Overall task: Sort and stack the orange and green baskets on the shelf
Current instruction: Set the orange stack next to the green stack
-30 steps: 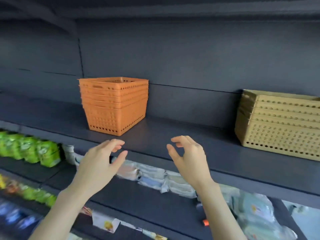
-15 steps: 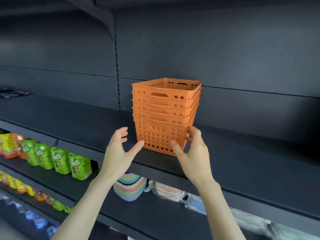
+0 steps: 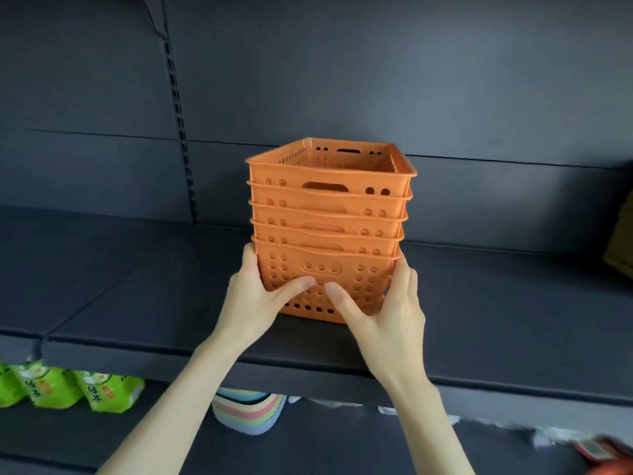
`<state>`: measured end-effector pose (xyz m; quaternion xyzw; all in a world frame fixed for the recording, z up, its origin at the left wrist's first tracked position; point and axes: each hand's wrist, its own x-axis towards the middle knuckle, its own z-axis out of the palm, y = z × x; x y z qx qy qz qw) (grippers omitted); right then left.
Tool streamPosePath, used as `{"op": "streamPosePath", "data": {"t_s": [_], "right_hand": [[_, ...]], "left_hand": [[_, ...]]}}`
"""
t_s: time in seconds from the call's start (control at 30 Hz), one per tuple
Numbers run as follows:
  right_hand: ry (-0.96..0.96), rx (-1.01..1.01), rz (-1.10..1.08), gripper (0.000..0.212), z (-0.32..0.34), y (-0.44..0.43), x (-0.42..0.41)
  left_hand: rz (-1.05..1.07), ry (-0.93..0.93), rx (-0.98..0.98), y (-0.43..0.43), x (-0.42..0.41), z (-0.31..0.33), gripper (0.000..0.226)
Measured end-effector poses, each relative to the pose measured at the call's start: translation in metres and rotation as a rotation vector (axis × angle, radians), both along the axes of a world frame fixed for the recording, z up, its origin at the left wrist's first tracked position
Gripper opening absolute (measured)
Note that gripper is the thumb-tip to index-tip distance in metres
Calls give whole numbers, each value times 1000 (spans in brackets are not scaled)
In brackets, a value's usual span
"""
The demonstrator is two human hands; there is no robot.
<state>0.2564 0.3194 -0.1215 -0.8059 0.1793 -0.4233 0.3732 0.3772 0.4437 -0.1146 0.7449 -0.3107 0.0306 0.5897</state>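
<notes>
A nested stack of several orange perforated baskets [image 3: 329, 214] stands on the dark shelf [image 3: 479, 320], near its front edge. My left hand [image 3: 255, 298] presses the lowest basket's left side, its thumb across the front wall. My right hand [image 3: 383, 306] clasps the right side of the same basket, thumb also on the front. A sliver of a yellowish-green basket stack [image 3: 621, 241] shows at the far right edge of the shelf.
A slotted upright [image 3: 176, 108] runs down the dark back panel left of the baskets. On the lower shelf lie green pouches [image 3: 68, 389], a stack of pastel bowls [image 3: 248, 413] and blurred packets [image 3: 548, 437] to the right.
The view has swung left and come closer to the orange stack. Both hands went from hovering apart below the shelf to closing on the bottom basket's sides.
</notes>
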Motion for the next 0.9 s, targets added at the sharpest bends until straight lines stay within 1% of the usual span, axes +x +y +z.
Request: {"op": "streamPosePath", "data": {"t_s": [0.1,0.17,0.27,0.33,0.43,0.5,0.53,0.57,0.63,0.67,0.7,0.8,0.9], "right_hand": [[-28,125,7,98,3,13,3],[-48,206,49,105,4,20,5],[-103,268,92,120,1,32,4],[-57,240,29,130,-3,46,0],[-5,179,-77,128,-9,65,-4],[-21,175,-137,128,-9,70,-1],[-37,173,-171,126,-10,70,-1],[-54,169,-208,123,-10,69,0],[-70,156,-271,115,-10,64,0],[-78,158,-290,110,-11,61,-1],[-94,171,-301,104,-13,58,-2],[-165,267,-261,82,-13,44,-6],[-187,306,-200,61,-7,32,-14]], "left_hand": [[73,-79,27,9,-9,-7,72],[81,-141,18,18,-11,-13,72],[-11,-176,-57,31,-16,-23,74],[-107,-196,-113,37,-22,-30,69],[-303,-189,-125,41,-25,-32,58],[-453,-144,-98,46,-18,-28,45],[-488,-133,-78,48,-13,-26,38],[-481,-133,-57,49,-7,-24,34],[-389,-135,-31,50,8,-18,30],[-337,-131,-13,48,17,-14,32],[-287,-129,15,46,28,-10,39],[-153,-66,117,35,59,5,75],[-103,58,159,25,82,13,104]]}}
